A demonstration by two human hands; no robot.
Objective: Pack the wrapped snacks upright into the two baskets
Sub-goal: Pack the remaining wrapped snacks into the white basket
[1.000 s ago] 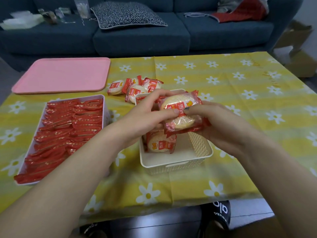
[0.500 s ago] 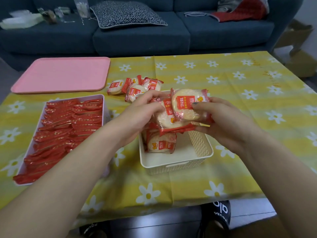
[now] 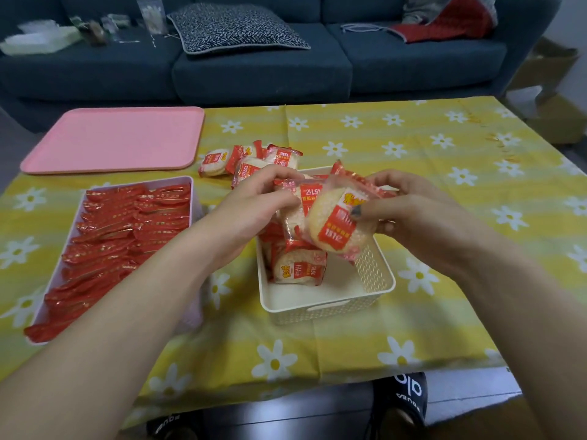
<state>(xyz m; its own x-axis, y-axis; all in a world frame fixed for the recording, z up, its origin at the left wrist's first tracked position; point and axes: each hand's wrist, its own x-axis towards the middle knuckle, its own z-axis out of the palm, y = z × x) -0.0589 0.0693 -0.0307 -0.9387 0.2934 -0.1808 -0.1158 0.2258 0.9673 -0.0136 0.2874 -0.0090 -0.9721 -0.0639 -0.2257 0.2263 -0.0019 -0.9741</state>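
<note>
Both forearms reach in from the near edge and meet above the cream perforated plastic basket [image 3: 374, 277]. The left hand [image 3: 254, 204] has its fingers curled round a clear-and-red wrapped rice cracker [image 3: 293, 214], held on edge over the basket's far half. The right hand [image 3: 403, 211] pinches a second wrapped cracker [image 3: 341, 227] between thumb and curled fingers, tilted, its face toward the camera, touching the first. One more wrapped cracker [image 3: 300, 268] stands upright inside the basket; others behind it are hidden. About four loose crackers [image 3: 244, 161] lie just beyond the basket on the yellow daisy tablecloth [image 3: 428, 147]. A white tray-like basket [image 3: 190, 198] of red packets [image 3: 120, 230] sits left, a pink tray [image 3: 114, 138] behind it
</note>
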